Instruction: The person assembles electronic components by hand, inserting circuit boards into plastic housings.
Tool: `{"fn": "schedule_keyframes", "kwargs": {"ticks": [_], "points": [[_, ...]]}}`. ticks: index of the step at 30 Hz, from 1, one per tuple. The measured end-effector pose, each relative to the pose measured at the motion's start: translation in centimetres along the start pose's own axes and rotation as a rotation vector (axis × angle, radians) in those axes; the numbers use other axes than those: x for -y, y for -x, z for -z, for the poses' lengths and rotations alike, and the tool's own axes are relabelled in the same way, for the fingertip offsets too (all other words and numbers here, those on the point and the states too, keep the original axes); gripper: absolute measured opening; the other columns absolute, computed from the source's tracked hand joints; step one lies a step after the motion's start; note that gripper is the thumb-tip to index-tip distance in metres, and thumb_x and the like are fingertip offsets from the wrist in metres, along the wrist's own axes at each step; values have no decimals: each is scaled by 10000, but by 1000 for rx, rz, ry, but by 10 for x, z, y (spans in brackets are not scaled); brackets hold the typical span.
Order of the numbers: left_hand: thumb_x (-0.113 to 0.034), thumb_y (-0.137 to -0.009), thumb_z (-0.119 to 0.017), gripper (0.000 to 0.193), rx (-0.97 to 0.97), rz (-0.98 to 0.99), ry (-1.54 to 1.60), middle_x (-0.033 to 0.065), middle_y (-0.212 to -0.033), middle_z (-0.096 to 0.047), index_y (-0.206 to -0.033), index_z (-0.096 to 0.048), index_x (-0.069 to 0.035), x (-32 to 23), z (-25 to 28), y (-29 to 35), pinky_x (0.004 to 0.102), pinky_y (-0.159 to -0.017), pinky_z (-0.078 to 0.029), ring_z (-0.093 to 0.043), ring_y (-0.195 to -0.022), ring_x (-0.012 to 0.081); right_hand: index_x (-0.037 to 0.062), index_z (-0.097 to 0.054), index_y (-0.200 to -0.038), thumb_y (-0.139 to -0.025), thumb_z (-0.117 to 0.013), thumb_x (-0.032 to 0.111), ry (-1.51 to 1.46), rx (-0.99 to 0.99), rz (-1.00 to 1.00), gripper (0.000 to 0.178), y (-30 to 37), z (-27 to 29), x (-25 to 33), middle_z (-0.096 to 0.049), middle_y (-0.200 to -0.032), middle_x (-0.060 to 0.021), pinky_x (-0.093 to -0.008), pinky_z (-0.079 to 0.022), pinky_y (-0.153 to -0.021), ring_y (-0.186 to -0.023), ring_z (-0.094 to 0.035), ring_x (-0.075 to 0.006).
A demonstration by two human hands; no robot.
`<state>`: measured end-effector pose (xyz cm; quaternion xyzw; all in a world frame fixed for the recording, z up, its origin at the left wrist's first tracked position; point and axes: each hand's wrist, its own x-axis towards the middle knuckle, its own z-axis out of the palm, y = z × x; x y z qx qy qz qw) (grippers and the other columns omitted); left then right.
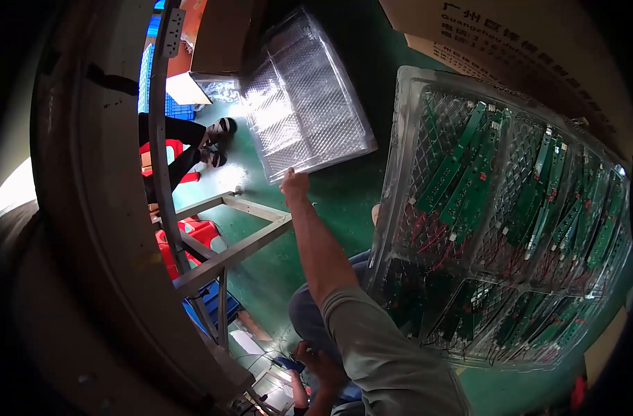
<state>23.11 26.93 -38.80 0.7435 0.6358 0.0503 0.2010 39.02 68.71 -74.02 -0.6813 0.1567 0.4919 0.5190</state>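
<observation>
My right hand reaches far forward and pinches the near edge of a clear plastic blister tray. That tray has a diamond-textured bottom, divided into compartments, with no boards visible in it. Low in the picture, in shadow, is my left hand, its fingers curled in by my knee; anything inside them is hidden. Beside my right arm, on the right, stands a second clear blister tray filled with several green circuit boards with red and dark wires.
A metal frame and thick post stand at the left. Cardboard boxes are at the back, another at the upper right. A co-worker's feet, red stools and a blue crate lie beyond the frame.
</observation>
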Motion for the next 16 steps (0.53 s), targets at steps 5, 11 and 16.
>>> {"fn": "schedule_keyframes", "kwargs": {"ticks": [5,11,16], "points": [[-368,-978,-423,424,-9,5,10,146,-1146,-403,-1210,-385,-15,-12,1,1,409,-923,-342,-416,-1039,267,-46,-590,-896,-907,-573,358,185,-46,140,404,44,29,32,-659,-869,-221,-463,-562,-661,-785,-680,-399],[-366,-976,-428,427,-32,11,17,148,-1154,-404,-1215,-385,-15,-19,11,-3,408,-926,-342,-417,-1039,266,12,-605,-1113,-878,-609,317,697,-327,413,385,74,98,94,-581,-1227,-189,-520,-518,-861,-1200,-546,-373],[-375,-973,-439,426,55,117,11,134,-1191,-392,-1227,-388,-37,9,45,-11,403,-926,-347,-412,-1046,267,38,-546,-1350,-959,-511,271,1034,-338,647,457,41,116,82,-455,-1473,-151,-573,-333,-1103,-1435,-311,-365]]}}
